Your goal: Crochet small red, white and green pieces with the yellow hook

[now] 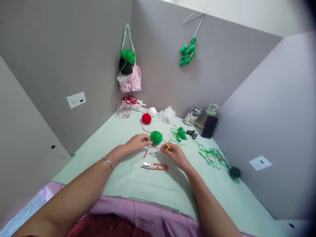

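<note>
My right hand (174, 155) is closed round a crochet hook (169, 147) with a yellow handle, its thin shaft pointing up and left. The fingers of my left hand (140, 142) are pinched on red yarn (154, 152) at the left edge of a green yarn ball (156, 138). Strands of this red yarn run in front of the ball toward my right fingertips, and loose ends lie on the table. How the yarn passes between the fingers is too small to make out. Thread snips (158, 166) with orange handles lie just below both hands, blades toward the left.
Behind stand a red yarn ball (146, 118), a white ball (152, 112), white stuffing (168, 115) and a clear tub (123, 111). Green knitted pieces (182, 133), a pen cup (192, 117), a dark phone (209, 127) and green yarn scraps (212, 156) are at right. Grey partitions surround the table.
</note>
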Demonstrator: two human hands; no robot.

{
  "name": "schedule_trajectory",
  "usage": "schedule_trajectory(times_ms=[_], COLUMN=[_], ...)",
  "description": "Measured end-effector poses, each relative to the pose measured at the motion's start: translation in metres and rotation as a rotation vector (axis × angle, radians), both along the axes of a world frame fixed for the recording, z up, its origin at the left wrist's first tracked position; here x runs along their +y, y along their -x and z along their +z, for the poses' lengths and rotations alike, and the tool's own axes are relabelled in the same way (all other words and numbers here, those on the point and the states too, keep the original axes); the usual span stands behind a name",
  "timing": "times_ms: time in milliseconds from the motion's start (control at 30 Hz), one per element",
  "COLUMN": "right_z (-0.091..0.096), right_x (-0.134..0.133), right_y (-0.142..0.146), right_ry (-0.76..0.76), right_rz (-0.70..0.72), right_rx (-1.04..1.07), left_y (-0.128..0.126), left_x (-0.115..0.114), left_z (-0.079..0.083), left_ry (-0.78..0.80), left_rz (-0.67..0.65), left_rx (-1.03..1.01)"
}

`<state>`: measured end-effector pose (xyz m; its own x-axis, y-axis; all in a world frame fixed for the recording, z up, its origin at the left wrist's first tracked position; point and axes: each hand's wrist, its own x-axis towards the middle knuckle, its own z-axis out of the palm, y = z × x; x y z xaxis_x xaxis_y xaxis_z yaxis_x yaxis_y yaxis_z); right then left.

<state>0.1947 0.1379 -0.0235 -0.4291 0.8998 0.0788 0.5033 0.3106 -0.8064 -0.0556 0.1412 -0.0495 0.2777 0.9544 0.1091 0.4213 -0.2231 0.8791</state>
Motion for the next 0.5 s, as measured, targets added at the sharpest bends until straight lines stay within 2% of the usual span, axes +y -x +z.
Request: schedule_trajectory(times_ms=[133,233,367,500], right_z=[-0.007,-0.008,-0.005,-0.002], right_x=[0.001,0.001,0.001,-0.004], right_y=[0.003,0.006,0.006,0.009], right_ry=[0.005,0.006,0.022,0.063], right_rz=[-0.01,-0.014,-0.027,-0.008], right_rx=[0.027,0.047,0.093,0.132], left_y=[-0.003,-0.008,-0.011,-0.015], left_x=[-0.007,-0.01,-0.004,-0.002], left_z=[-0.008,-0.009,-0.004,0.002], left_ry=[0.062,0.123,0.183,0.18], left_rz=[-0.105,-0.18,-0.214,-0.161], left_rx=[0.09,0.056,-0.104,-0.325])
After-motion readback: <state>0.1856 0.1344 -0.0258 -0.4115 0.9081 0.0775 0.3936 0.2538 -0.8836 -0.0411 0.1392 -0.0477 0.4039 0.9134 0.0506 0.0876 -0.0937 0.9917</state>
